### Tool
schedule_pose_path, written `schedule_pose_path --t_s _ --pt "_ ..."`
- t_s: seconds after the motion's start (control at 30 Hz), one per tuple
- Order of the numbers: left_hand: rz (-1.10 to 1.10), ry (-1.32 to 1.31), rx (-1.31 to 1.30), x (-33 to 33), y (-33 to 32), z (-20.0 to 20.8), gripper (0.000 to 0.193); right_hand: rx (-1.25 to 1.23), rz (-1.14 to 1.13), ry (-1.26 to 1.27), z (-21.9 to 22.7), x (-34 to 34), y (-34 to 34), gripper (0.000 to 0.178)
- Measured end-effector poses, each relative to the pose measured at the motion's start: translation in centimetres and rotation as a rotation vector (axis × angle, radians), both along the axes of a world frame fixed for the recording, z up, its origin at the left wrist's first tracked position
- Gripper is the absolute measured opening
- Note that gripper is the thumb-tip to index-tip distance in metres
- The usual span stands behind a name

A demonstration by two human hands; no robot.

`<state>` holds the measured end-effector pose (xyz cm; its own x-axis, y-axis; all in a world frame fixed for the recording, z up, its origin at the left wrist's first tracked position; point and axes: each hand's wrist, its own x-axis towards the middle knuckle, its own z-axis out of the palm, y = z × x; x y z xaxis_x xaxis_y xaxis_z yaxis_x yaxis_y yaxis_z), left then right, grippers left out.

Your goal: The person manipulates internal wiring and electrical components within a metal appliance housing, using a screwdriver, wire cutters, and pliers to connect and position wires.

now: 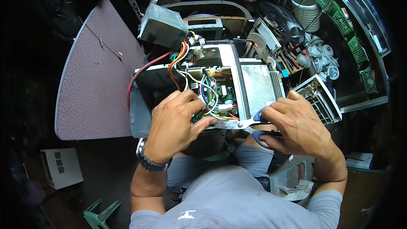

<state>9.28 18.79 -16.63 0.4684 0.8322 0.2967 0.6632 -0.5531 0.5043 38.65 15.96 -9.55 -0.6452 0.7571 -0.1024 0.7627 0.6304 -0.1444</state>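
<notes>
Blue-handled scissors [250,123] are in my right hand [294,121], fingers and thumb through the loops. Their blades point left along the near edge of an opened metal appliance casing [239,89]. My left hand [176,118] is at the casing's left near side, its fingers curled in among coloured wires [207,91]. Its thumb stretches toward the blades; what the fingertips grip is hidden. Under the wires lies a green circuit board [229,97] with white connectors. A thicker bundle of red, yellow and white wires [178,59] rises at the casing's far left.
A speckled pinkish panel [97,80] stands on the left. Beyond the casing are a grey metal box [163,21] and a black fan [280,21]. Green baskets [341,21] line the right shelf. A green stool [101,214] is at lower left.
</notes>
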Motion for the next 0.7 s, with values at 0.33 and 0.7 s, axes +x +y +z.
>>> schedule_pose_path --t_s 0.33,0.7 --pt "0.029 -0.715 -0.457 -0.9 0.3 -5.0 0.022 -0.12 -0.067 -0.019 0.0 -0.2 0.0 0.034" --pt "0.176 -1.238 -0.4 2.3 -1.4 -8.7 0.023 0.009 0.026 0.011 -0.1 -3.7 1.6 0.031"
